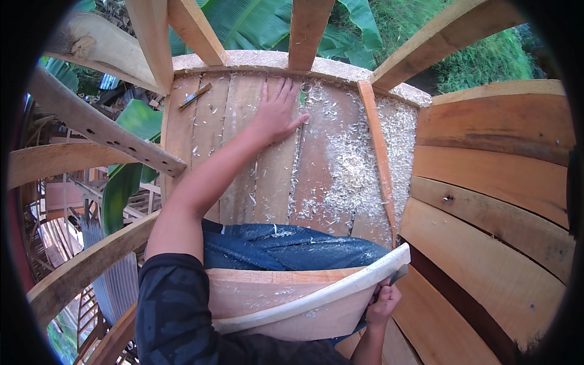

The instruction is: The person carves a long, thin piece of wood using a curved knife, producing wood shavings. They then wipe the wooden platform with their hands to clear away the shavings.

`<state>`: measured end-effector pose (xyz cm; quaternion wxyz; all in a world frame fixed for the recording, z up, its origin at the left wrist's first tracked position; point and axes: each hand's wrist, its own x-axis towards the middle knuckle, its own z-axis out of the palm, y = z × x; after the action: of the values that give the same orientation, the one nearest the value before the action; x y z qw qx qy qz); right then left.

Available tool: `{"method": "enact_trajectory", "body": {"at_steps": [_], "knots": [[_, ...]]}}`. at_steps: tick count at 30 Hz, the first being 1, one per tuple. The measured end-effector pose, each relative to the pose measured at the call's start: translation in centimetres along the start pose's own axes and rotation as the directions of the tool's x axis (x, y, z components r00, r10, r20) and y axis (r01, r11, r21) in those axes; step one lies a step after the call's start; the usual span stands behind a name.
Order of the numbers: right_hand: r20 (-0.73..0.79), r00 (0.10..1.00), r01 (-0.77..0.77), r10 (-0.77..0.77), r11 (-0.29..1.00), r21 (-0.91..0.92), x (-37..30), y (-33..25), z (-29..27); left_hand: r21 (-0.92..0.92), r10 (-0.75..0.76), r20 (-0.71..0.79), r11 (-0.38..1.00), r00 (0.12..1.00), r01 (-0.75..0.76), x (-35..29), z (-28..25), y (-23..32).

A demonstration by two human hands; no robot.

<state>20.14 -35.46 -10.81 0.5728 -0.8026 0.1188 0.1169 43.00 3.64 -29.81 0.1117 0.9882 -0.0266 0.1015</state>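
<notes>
My left hand (280,115) lies flat with fingers spread on the plank floor (240,170), close to its far rim. A broad wooden board (267,295) rests across my lap, over blue trousers dusted with shavings. A pale curved strip of wood (316,296) runs slantwise along it, rising to the right. By the strip's right end, my right hand (384,304) is closed, its fingers curled. A dark grey flat piece (399,274) sticks out beside those fingers; its kind and most of the grip are hidden.
Wood shavings (353,176) are heaped on the right of the floor. A narrow wooden batten (378,158) lies among them. At far left is a slim small tool (194,96). Plank siding (486,176) rises on the right; curved ribs (103,115) and upright posts (309,30) surround me.
</notes>
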Motion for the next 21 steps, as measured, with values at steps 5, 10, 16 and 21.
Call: {"method": "enact_trajectory", "body": {"at_steps": [5, 10, 16, 21], "knots": [[-0.020, 1.000, -0.015, 0.015, 1.000, 0.028, -0.1, 0.3, -0.1, 0.035, 0.209, 0.069, 0.977, 0.975, -0.212, 1.5, -0.6, 2.5], [-0.016, 1.000, -0.012, 0.012, 1.000, 0.019, 0.0, -0.2, 0.1, -0.032, 0.489, 0.140, 0.872, 0.861, -0.489, 2.6, 1.5, 4.3], [-0.023, 0.999, -0.029, 0.029, 0.999, 0.024, -0.1, 0.0, 0.0, 0.244, 0.043, 0.249, 0.964, 0.967, -0.106, 4.7, 0.3, 6.2], [0.017, 1.000, 0.017, -0.017, 1.000, -0.016, 0.1, 0.1, 0.0, 0.070, 0.385, 0.115, 0.917, 0.916, -0.394, 3.6, 1.8, 6.9]]}}
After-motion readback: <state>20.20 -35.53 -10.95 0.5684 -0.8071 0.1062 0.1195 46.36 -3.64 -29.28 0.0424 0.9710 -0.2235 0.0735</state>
